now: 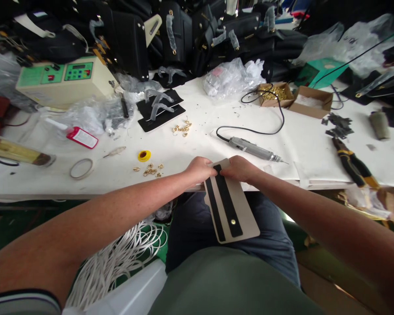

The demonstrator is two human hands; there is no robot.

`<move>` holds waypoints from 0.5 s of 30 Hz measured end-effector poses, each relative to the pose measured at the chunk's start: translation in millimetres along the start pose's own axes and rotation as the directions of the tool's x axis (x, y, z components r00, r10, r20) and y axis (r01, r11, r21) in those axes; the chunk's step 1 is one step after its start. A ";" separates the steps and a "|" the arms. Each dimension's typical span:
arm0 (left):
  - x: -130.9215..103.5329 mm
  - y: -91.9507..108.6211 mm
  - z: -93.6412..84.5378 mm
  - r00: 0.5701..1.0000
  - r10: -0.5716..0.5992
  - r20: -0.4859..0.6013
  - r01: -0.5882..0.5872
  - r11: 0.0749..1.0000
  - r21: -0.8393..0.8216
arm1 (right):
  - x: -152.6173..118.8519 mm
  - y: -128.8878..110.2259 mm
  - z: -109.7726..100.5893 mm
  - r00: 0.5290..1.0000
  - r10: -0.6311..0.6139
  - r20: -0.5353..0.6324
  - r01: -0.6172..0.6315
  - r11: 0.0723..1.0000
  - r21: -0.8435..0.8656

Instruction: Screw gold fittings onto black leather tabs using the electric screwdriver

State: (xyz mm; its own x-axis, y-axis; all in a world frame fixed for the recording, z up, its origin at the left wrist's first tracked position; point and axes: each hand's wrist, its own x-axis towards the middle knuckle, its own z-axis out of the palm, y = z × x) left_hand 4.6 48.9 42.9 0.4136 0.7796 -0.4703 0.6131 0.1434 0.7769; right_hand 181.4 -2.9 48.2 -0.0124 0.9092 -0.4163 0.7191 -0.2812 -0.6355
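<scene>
Both hands grip the far end of a beige bag panel (249, 221) with two black strips along it. A round gold stud shows on the wider strip (229, 205), near the panel's close end. My left hand (199, 169) pinches the far left corner, while my right hand (239, 169) closes on the far right side, thumb by the strip. The panel slopes from the table edge down over my lap. Beyond my right hand lies a grey rotary tool (254, 148) with a thin bit. Small gold fittings (151, 170) are scattered left of my left hand.
A yellow tape roll (144, 155), a red-labelled bottle (82, 137) and black panels (162, 116) lie on the white table (197, 109). Pliers (353, 162) rest at right, near boxes of gold fittings (276, 95). Black bags (177, 39) line the back; a control box (65, 81) stands left.
</scene>
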 end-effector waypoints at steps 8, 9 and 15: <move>1.5 5.0 0.4 0.998 0.062 -0.028 -0.058 0.988 0.144 | 6.8 1.7 -2.8 0.989 0.148 0.017 -0.148 0.989 -0.013; 1.7 4.9 0.4 0.996 0.077 -0.033 -0.071 0.984 0.166 | 7.0 1.7 -2.6 0.988 0.151 0.020 -0.150 0.989 -0.011; -7.6 -2.0 4.1 0.959 0.246 -0.138 -0.195 0.932 0.307 | 4.5 -1.7 -4.0 0.990 0.133 0.044 -0.132 0.991 -0.020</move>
State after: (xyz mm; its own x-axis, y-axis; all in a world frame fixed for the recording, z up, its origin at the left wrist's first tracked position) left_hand 2.9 40.2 43.2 0.4546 0.8675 -0.2017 0.6970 -0.2055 0.6870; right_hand 182.9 2.9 50.0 0.0527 0.8493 -0.5252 0.7280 -0.3927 -0.5620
